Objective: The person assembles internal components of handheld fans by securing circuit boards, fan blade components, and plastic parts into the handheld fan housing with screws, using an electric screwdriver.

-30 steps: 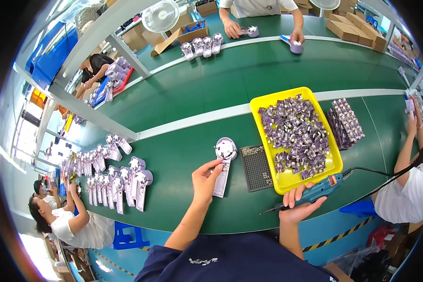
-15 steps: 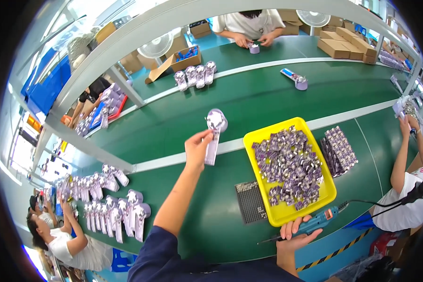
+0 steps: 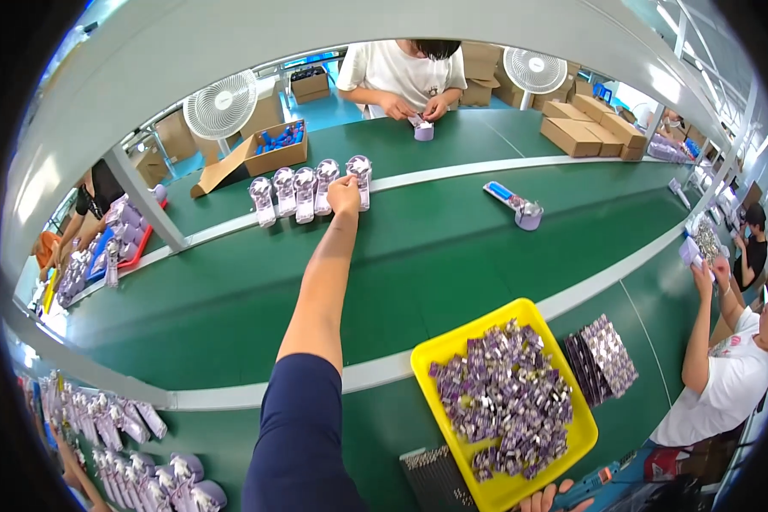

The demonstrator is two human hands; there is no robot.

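Observation:
My left arm reaches far across the green table, and my left hand (image 3: 345,196) is closed on a lilac plastic housing (image 3: 360,173) with a round head and a long handle. It is at the right end of a row of similar lilac housings (image 3: 305,194) along the far rail. At the lower edge, partly cut off, my right hand (image 3: 544,498) is wrapped round a teal electric screwdriver (image 3: 590,486). Just beyond that hand lies a yellow tray (image 3: 420,369) heaped with small purple circuit boards (image 3: 503,397).
A black screw rack (image 3: 435,478) lies left of the tray, stacked board panels (image 3: 602,358) right of it. Another housing with a blue cell (image 3: 516,206) lies mid-table. More housings (image 3: 158,478) stand at lower left. Co-workers sit opposite (image 3: 401,77) and at right (image 3: 725,367).
My left hand has carried the housing forward and left to the far row. My view has tilted up and shifted, so the tray and my right hand appear lower.

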